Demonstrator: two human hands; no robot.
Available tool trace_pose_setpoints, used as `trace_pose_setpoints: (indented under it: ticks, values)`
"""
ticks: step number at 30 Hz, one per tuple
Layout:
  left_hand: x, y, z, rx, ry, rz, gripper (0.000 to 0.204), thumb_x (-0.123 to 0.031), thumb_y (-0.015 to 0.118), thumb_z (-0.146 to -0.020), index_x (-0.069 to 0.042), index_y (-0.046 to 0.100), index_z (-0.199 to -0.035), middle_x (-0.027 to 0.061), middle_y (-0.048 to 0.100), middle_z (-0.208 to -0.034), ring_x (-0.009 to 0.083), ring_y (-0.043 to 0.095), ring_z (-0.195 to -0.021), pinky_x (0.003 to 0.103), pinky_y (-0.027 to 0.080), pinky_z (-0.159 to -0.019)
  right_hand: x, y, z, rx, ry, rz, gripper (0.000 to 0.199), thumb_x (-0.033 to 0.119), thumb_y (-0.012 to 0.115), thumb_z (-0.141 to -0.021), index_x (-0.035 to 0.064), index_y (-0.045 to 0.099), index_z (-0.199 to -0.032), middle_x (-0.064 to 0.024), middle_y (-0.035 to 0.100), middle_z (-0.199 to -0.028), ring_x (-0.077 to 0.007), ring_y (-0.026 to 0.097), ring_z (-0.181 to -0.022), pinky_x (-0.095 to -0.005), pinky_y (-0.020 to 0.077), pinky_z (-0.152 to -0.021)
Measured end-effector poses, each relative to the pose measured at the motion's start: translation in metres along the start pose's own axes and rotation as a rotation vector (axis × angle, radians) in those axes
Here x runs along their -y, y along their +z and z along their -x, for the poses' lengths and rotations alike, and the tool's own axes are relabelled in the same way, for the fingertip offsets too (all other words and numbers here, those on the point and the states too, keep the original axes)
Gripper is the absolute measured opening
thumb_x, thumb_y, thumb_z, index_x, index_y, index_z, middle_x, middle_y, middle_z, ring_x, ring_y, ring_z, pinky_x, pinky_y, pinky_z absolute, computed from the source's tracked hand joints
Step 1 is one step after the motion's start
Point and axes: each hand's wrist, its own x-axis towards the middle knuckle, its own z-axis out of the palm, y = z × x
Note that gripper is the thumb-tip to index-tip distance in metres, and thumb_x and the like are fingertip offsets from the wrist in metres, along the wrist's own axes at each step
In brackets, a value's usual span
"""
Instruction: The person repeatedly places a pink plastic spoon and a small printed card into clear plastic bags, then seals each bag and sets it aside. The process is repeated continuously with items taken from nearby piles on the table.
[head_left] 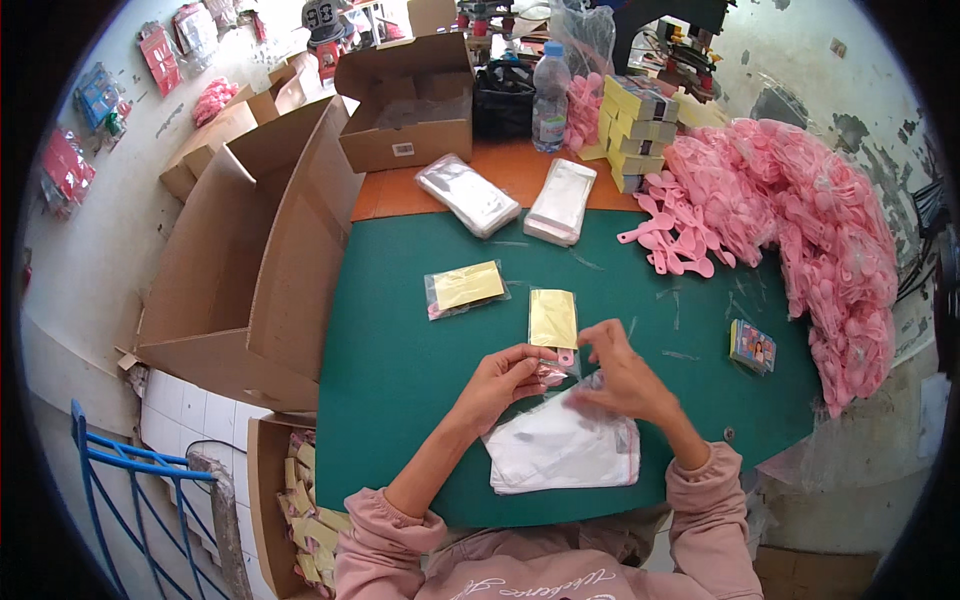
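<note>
My left hand [500, 383] pinches the near end of a small clear plastic bag. Inside it are a pale yellow card [553, 318] and a pink spoon [566, 357], partly hidden by my fingers. My right hand [628, 382] hovers just right of the bag, slightly blurred, with thumb and fingers apart and nothing visible between them. Below both hands lies a stack of clear plastic bags [565, 450] near the table's front edge. A filled bag with a yellow card [469, 288] rests farther left on the green tabletop [400, 400].
Two bundles of clear bags [470, 196] lie at the back. Loose pink spoons [672, 235] and a heap of bagged spoons [790, 210] cover the right. Stacked cards [636, 130], a small card pile [752, 346], a water bottle [551, 100] and cardboard boxes [285, 270] surround the workspace.
</note>
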Motion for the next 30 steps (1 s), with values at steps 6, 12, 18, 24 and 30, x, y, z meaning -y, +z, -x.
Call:
trace_pose_setpoints:
  ticks: [6,12,18,24,30]
  values:
    - [-0.011,-0.004,0.003,0.007,0.004,-0.186,0.018,-0.011,0.045,-0.091,-0.006,0.051,-0.107,0.0068,0.062,-0.090,0.0126,0.062,-0.082,0.021,0.050,-0.067,-0.004,0.007,-0.002,-0.174,0.063,-0.089,0.018,0.001,0.064,-0.073,0.0013,0.056,-0.089,-0.0088,0.045,-0.093,-0.0177,0.055,-0.080,-0.0283,0.0504,-0.069]
    - [-0.004,0.001,0.000,-0.056,0.265,-0.816,0.017,-0.011,0.059,-0.083,-0.002,0.053,-0.097,0.0051,0.060,-0.083,0.0110,0.061,-0.075,0.022,0.049,-0.058,-0.019,0.011,0.000,-0.131,0.073,-0.377,0.013,0.003,0.063,-0.077,0.0008,0.055,-0.087,-0.0051,0.046,-0.093,-0.0117,0.055,-0.083,-0.0243,0.0509,-0.069]
    - [0.007,-0.003,-0.007,-0.165,0.344,-0.828,0.015,-0.013,0.064,-0.080,0.000,0.059,-0.085,0.0038,0.060,-0.081,0.0087,0.057,-0.069,0.024,0.050,-0.060,-0.022,0.015,0.000,-0.004,0.329,-0.787,0.011,0.008,0.059,-0.083,-0.0014,0.053,-0.085,-0.0057,0.055,-0.084,-0.0108,0.058,-0.077,-0.0240,0.0516,-0.066]
    - [0.001,0.003,-0.008,-0.228,0.076,-0.741,0.015,-0.012,0.065,-0.079,0.002,0.060,-0.084,0.0046,0.060,-0.082,0.0077,0.058,-0.072,0.023,0.050,-0.060,-0.020,0.021,0.000,-0.161,0.378,-0.762,0.011,0.007,0.053,-0.087,-0.0035,0.050,-0.085,-0.0093,0.059,-0.076,-0.0131,0.061,-0.066,-0.0242,0.0531,-0.057]
    - [0.012,0.005,-0.011,-0.301,0.176,-0.521,0.017,-0.013,0.062,-0.082,-0.002,0.053,-0.092,0.0025,0.058,-0.077,0.0079,0.058,-0.072,0.020,0.047,-0.055,-0.017,0.027,-0.003,-0.253,0.403,-0.747,0.009,0.002,0.054,-0.085,-0.0026,0.046,-0.086,-0.0089,0.058,-0.073,-0.0141,0.062,-0.060,-0.0235,0.0517,-0.050]
